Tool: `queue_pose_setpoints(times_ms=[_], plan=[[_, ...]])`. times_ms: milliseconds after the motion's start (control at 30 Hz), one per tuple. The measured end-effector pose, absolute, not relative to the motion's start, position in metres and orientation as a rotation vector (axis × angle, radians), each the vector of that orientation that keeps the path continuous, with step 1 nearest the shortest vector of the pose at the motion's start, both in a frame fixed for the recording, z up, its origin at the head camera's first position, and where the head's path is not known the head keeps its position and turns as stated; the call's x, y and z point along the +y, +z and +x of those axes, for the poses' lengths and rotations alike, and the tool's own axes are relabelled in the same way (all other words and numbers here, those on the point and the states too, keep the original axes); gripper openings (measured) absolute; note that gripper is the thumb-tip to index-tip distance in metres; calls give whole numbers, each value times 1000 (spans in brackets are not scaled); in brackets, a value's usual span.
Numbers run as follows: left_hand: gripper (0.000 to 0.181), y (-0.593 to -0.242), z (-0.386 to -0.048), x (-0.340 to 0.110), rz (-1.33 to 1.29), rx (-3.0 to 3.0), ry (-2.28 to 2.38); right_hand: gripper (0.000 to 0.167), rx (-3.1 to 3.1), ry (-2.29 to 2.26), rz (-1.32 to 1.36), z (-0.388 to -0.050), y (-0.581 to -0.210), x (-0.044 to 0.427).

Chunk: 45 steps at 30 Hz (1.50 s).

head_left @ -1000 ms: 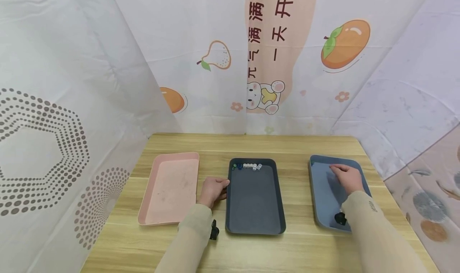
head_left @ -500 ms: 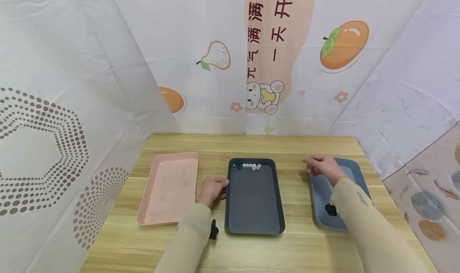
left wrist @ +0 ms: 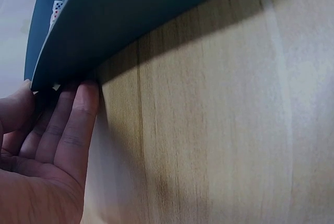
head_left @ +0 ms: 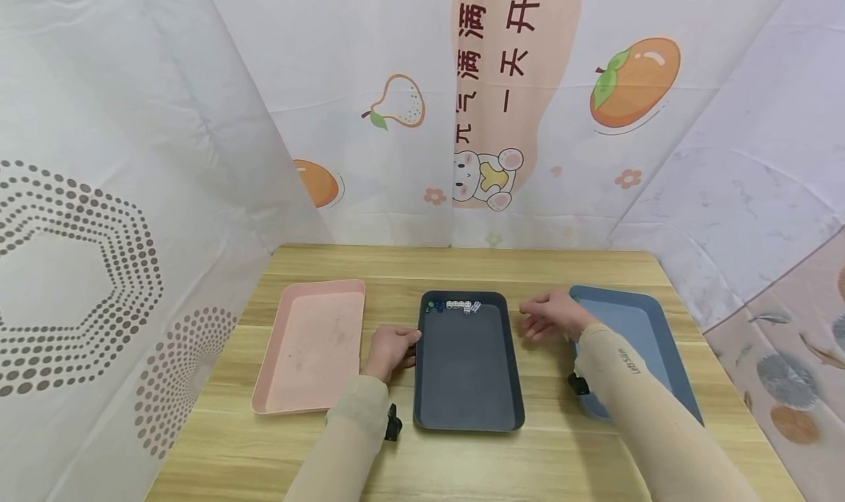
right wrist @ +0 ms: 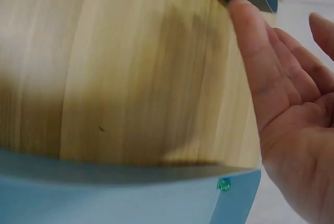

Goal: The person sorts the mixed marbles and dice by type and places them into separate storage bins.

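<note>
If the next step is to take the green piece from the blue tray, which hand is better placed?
Probably the right hand: it hovers beside the blue tray, near the green piece; whether it holds something is unclear. The left hand, farther away, grips the dark tray.

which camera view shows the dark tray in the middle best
The head view: it takes in the whole dark tray, with dice along its far end. The left wrist view shows only part of it, mostly outer wall, beside the left hand. The right wrist view catches just a small piece at the top.
</note>
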State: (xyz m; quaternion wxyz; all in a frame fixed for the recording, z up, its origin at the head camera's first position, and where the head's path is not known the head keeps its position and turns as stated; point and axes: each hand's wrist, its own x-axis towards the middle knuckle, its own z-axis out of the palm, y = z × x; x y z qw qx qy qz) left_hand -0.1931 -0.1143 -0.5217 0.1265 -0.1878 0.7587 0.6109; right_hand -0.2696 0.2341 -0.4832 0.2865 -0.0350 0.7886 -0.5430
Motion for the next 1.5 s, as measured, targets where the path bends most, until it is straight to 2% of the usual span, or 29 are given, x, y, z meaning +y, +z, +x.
queue_pose_setpoints(times_ms=[200,400,700,1033,1300,1500], plan=[[27,-521,-192,-113,-546,2209,1778,47,2048,-1421,-55,-264,-488,221],[27,-520,-191,-113,-538,2207,1783,54,2039,-1371,0,-260,-494,211],[27,-519,-190,-113,-530,2210,1784,28,2067,-1347,36,-260,-505,204],[27,-518,-193,-113,-558,2192,1770,25,2025,-1319,52,-259,-501,201],[21,-509,-200,-108,-322,2611,1357,24,2045,-1312,77,-257,-497,199],[24,-501,-204,-109,-306,2679,1227,24,2052,-1308,77,-257,-497,197]])
